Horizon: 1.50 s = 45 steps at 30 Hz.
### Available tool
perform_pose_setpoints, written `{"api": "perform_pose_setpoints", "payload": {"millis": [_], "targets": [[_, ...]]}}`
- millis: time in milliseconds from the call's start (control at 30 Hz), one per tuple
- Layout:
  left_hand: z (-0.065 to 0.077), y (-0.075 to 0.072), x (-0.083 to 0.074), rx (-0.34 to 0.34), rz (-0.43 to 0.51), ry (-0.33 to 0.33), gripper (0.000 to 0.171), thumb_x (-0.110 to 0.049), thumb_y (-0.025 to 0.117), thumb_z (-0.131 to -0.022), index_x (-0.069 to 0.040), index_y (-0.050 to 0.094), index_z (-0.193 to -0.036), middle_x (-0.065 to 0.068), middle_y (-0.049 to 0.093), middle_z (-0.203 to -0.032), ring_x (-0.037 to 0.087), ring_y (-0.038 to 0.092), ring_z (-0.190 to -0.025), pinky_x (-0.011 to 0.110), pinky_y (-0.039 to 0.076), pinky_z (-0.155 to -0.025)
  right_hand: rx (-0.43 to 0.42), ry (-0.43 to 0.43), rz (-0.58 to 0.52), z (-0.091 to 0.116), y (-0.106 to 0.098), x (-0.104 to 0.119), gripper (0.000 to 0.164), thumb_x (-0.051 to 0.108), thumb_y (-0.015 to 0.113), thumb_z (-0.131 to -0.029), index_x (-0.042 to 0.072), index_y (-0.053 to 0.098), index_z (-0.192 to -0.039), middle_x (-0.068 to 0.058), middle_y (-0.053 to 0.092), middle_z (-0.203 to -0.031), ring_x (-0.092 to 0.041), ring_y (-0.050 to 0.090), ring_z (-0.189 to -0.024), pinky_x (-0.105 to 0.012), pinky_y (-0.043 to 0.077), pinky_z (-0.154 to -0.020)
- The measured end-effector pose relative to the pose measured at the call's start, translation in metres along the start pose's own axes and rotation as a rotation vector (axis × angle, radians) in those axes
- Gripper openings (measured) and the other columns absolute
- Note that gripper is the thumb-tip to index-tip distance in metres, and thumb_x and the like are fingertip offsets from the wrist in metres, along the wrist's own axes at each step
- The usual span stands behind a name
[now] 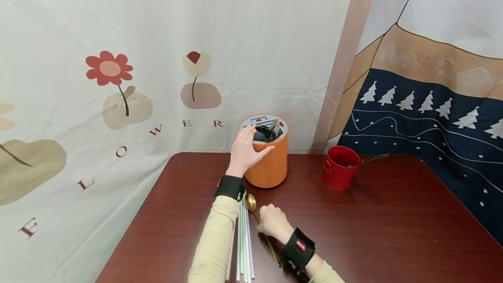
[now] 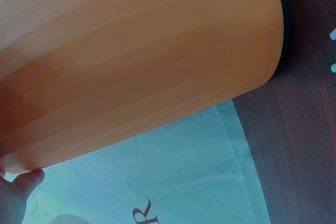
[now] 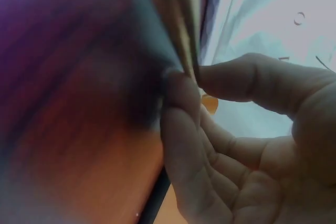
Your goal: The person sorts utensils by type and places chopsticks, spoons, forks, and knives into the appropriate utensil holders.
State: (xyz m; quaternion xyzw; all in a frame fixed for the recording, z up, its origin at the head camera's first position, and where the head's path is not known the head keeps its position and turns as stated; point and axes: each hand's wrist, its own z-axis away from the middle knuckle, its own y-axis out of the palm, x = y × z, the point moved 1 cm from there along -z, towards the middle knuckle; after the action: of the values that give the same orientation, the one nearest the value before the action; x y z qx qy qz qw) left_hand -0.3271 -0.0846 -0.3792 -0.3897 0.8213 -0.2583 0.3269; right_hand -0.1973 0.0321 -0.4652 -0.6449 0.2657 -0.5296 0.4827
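Observation:
In the head view, my left hand [image 1: 246, 151] holds an orange cylindrical utensil holder [image 1: 271, 167] at its upper left, near the rim. Dark utensils [image 1: 267, 132] stick up a little inside it. The left wrist view is mostly filled by the holder's orange wall [image 2: 147, 61], with a fingertip at its lower left edge. My right hand [image 1: 274, 222] pinches the handle of a long gold spoon [image 1: 251, 203] between thumb and fingers. This spoon lies lengthwise over the table, bowl toward the holder. The right wrist view shows the gold handle [image 3: 181, 30] blurred between the fingertips.
Several long pastel sticks [image 1: 243, 248] lie left of the spoon, partly under my left forearm. A red bucket-like cup [image 1: 339, 171] stands at the right with a dark-handled utensil [image 1: 369, 159] leaning out. Behind the reddish-brown table [image 1: 385, 222] hangs a printed cloth [image 1: 275, 34].

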Motion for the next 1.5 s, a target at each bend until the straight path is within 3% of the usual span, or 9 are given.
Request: {"api": "perform_pose_setpoints", "payload": {"millis": [267,500,900,1267,1500], "targets": [[0.000,-0.001,-0.001,-0.008,-0.001,0.006,0.078,-0.057,0.070,-0.076,-0.006,0.054,-0.133,0.011,0.051,-0.141,0.028,0.042,-0.135,0.043,0.037,-0.111,0.015,-0.002,-0.043,0.003,-0.019,-0.009,0.022,0.006,0.070,-0.065,0.014,0.056,-0.050,0.005,0.051,-0.047,-0.013,0.050,-0.047,-0.025,0.038,-0.044],[0.000,-0.001,-0.002,0.001,-0.007,0.006,0.079,-0.058,0.069,-0.076,-0.006,0.053,-0.133,0.011,0.051,-0.141,0.027,0.042,-0.135,0.041,0.035,-0.113,0.053,0.029,-0.101,0.005,-0.041,-0.017,0.020,0.006,0.072,-0.071,0.013,0.059,-0.058,0.005,0.056,-0.048,-0.009,0.053,-0.043,-0.023,0.041,-0.046],[0.001,-0.001,-0.002,-0.003,-0.008,0.000,0.079,-0.058,0.069,-0.076,-0.006,0.053,-0.133,0.011,0.051,-0.141,0.027,0.042,-0.135,0.041,0.036,-0.112,0.039,0.019,-0.146,0.008,-0.068,-0.032,0.018,0.003,0.072,-0.075,0.011,0.057,-0.068,0.002,0.058,-0.056,-0.010,0.054,-0.049,-0.024,0.039,-0.049],[0.001,-0.001,-0.003,-0.008,-0.003,-0.005,0.078,-0.057,0.070,-0.076,-0.007,0.054,-0.133,0.010,0.051,-0.141,0.027,0.042,-0.135,0.042,0.037,-0.112,-0.101,0.008,-0.227,0.008,-0.085,-0.045,0.018,0.002,0.071,-0.077,0.010,0.056,-0.073,0.002,0.057,-0.061,-0.011,0.050,-0.053,-0.025,0.038,-0.050],[0.001,-0.001,-0.003,-0.009,-0.002,0.000,0.078,-0.057,0.070,-0.076,-0.006,0.054,-0.133,0.011,0.051,-0.141,0.027,0.042,-0.135,0.041,0.036,-0.112,-0.270,-0.011,-0.228,0.009,-0.094,-0.048,0.016,0.005,0.071,-0.076,0.011,0.057,-0.075,0.001,0.061,-0.065,-0.009,0.052,-0.058,-0.023,0.042,-0.053]]}}
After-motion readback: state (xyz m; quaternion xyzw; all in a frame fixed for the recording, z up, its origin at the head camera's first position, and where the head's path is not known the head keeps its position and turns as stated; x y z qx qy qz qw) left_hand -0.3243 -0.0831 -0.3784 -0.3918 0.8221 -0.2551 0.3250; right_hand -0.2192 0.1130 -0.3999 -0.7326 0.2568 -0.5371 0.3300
